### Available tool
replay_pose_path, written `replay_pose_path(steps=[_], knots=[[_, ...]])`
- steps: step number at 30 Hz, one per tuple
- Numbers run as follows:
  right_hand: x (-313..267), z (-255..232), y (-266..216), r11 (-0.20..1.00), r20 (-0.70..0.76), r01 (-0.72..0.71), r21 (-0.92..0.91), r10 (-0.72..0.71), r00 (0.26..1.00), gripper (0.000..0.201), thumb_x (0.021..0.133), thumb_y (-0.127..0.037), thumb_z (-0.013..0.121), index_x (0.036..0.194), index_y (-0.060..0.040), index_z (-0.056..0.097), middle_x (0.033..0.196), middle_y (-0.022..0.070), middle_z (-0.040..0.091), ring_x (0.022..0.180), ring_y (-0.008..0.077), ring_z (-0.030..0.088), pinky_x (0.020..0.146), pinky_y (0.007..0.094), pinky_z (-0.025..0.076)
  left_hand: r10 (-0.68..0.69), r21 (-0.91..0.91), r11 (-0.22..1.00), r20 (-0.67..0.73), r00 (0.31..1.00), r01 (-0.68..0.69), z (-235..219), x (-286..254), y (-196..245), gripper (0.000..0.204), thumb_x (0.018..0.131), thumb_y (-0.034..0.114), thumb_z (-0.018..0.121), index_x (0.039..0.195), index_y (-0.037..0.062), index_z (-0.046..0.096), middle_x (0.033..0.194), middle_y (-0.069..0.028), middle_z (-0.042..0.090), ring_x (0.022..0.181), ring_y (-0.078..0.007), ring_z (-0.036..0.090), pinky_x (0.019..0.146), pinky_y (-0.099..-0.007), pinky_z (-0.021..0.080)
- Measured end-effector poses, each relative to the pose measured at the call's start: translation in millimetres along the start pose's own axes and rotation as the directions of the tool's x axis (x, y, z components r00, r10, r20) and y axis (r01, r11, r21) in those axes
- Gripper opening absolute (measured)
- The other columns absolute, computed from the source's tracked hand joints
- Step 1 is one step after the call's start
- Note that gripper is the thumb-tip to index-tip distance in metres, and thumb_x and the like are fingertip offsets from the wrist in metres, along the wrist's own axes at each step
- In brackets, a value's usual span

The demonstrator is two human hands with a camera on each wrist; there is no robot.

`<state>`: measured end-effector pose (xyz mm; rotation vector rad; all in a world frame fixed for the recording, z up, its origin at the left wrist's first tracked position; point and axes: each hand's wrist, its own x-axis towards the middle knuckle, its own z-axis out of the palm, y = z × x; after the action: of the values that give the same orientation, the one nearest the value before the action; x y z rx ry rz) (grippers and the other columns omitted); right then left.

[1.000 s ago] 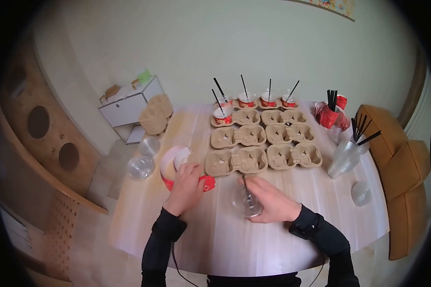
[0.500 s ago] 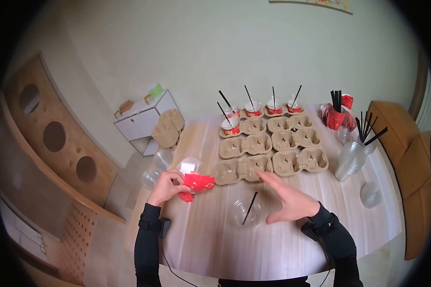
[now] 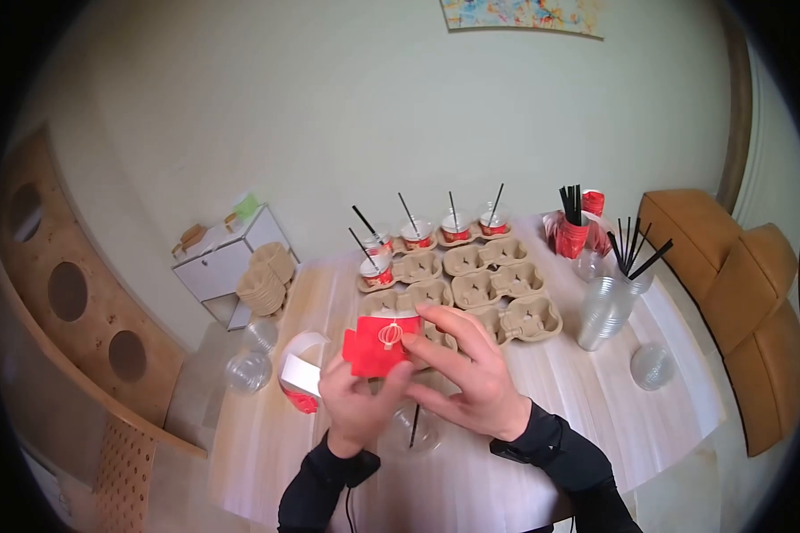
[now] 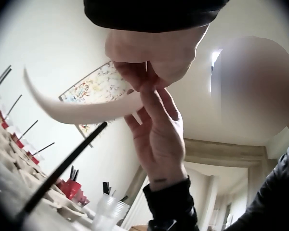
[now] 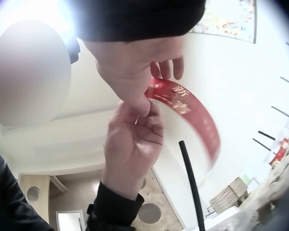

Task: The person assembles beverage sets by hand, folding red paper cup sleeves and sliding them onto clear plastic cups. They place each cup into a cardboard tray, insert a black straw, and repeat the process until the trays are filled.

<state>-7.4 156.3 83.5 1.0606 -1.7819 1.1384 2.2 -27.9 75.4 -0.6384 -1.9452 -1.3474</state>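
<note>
A red paper sleeve (image 3: 375, 348) with a lantern print is held above the table between both hands. My left hand (image 3: 360, 404) pinches its lower left part, and my right hand (image 3: 476, 377) grips its right end from the other side. The fingertips of both hands meet at the sleeve's end in the wrist views. Its printed face (image 5: 190, 108) curves away in the right wrist view; the white back (image 4: 82, 113) shows in the left one. Below the hands stands a clear cup (image 3: 427, 437) with a black straw (image 3: 414, 425), partly hidden.
Cardboard carriers (image 3: 532, 318) stand in rows behind the hands, several red-sleeved cups with straws at the back. More sleeves (image 3: 300, 400) lie left, near clear lids or cups (image 3: 248, 371). Stacked clear cups (image 3: 603, 313) and straws (image 3: 571, 204) are at right.
My left hand has brought the red sleeve up and towards the middle. My right hand, which released the clear cup, has come over to the sleeve. The head view has shifted.
</note>
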Motion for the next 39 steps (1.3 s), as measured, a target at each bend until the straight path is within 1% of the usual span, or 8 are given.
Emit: replay_pose_path(steps=[6, 9, 10, 12, 17, 22, 32, 39], knots=[[-11.2, -9.6, 18.6, 0.999, -0.068, -0.012, -0.030, 0.010, 0.998, 0.070, 0.065, -0.012, 0.088, 0.129, -0.0047, 0.059, 0.126, 0.0158, 0.053, 0.111, 0.0356, 0.057, 0.093, 0.0444, 0.051, 0.094, -0.045, 0.995, 0.098, 0.991, -0.090, 10.2, 4.2, 3.7, 0.031, 0.084, 0.018, 0.079, 0.104, -0.0036, 0.070, 0.104, -0.0147, 0.068, 0.098, -0.0294, 0.064, 0.087, -0.0395, 0.051], [-14.7, -2.4, 35.8, 0.962, -0.327, -0.067, 0.264, 0.155, 0.932, 0.086, 0.078, -0.019, 0.087, 0.149, -0.0088, 0.040, 0.130, 0.0135, 0.049, 0.114, 0.0224, 0.055, 0.091, 0.0352, 0.053, 0.349, 0.102, 0.937, -0.222, 0.910, -0.335, -3.7, 0.1, -20.4, 0.034, 0.097, 0.026, 0.053, 0.112, -0.0042, 0.058, 0.110, -0.0166, 0.060, 0.103, -0.0310, 0.055, 0.091, -0.0414, 0.045], [-12.2, 0.3, 35.7, 0.964, -0.324, -0.069, 0.259, 0.154, 0.933, 0.086, 0.078, -0.019, 0.087, 0.149, -0.0088, 0.040, 0.130, 0.0135, 0.049, 0.114, 0.0224, 0.055, 0.091, 0.0352, 0.053, 0.347, 0.095, 0.938, -0.226, 0.910, -0.334, -4.3, 0.6, -26.3, 0.034, 0.097, 0.026, 0.053, 0.112, -0.0042, 0.058, 0.110, -0.0166, 0.060, 0.103, -0.0310, 0.055, 0.091, -0.0414, 0.045], [-7.9, 5.6, 35.1, 0.765, -0.429, -0.018, 0.644, 0.382, 0.819, 0.087, 0.083, -0.021, 0.084, 0.153, -0.0054, 0.033, 0.133, 0.0132, 0.044, 0.117, 0.0215, 0.054, 0.092, 0.0318, 0.052, 0.124, -0.081, 0.973, -0.607, 0.785, -0.216, -4.9, 0.3, -34.9, 0.048, 0.100, 0.039, 0.049, 0.123, -0.0033, 0.050, 0.120, -0.0143, 0.050, 0.108, -0.0236, 0.049, 0.093, -0.0381, 0.041], [-28.1, 24.7, 37.9, 0.821, -0.253, -0.190, 0.538, 0.372, 0.893, 0.087, 0.090, -0.038, 0.076, 0.154, 0.0001, 0.031, 0.130, 0.0125, 0.037, 0.121, 0.0218, 0.050, 0.098, 0.0331, 0.046, -0.205, -0.402, 0.911, -0.234, 0.950, 0.097, -1.8, 1.8, -41.3, 0.061, 0.103, 0.048, 0.041, 0.135, -0.0036, 0.045, 0.127, -0.0133, 0.050, 0.114, -0.0192, 0.050, 0.098, -0.0352, 0.041], [-37.9, 38.3, 28.9, 0.827, -0.039, -0.297, 0.477, 0.358, 0.933, 0.083, 0.088, -0.039, 0.077, 0.150, 0.0014, 0.040, 0.128, 0.0102, 0.035, 0.124, 0.0191, 0.037, 0.099, 0.0301, 0.044, -0.296, -0.629, 0.656, 0.295, 0.908, 0.418, -17.9, -0.2, -40.9, 0.065, 0.099, 0.057, 0.050, 0.125, -0.0025, 0.052, 0.123, -0.0156, 0.059, 0.119, -0.0198, 0.055, 0.102, -0.0356, 0.043], [-50.7, 49.4, 45.2, 0.725, -0.077, -0.335, 0.602, 0.471, 0.879, 0.066, 0.102, -0.045, 0.053, 0.148, -0.0003, 0.040, 0.136, 0.0135, 0.040, 0.116, 0.0227, 0.052, 0.104, 0.0380, 0.041, -0.385, -0.696, 0.501, 0.354, 0.853, 0.515, -25.2, -0.9, -44.1, 0.021, 0.099, 0.014, 0.051, 0.109, -0.0020, 0.059, 0.098, -0.0019, 0.062, 0.088, -0.0068, 0.055, 0.081, -0.0247, 0.044], [-30.7, 21.7, 31.6, 0.992, 0.165, -0.039, 0.122, 0.019, 0.986, 0.041, 0.097, -0.030, 0.055, 0.129, -0.0068, 0.065, 0.134, 0.0219, 0.044, 0.112, 0.0333, 0.053, 0.097, 0.0432, 0.044, -0.213, -0.604, 0.669, 0.404, 0.890, 0.434, -21.8, -2.0, -55.4, 0.019, 0.101, 0.013, 0.046, 0.092, -0.0009, 0.055, 0.088, -0.0017, 0.055, 0.081, -0.0084, 0.049, 0.077, -0.0257, 0.041]])
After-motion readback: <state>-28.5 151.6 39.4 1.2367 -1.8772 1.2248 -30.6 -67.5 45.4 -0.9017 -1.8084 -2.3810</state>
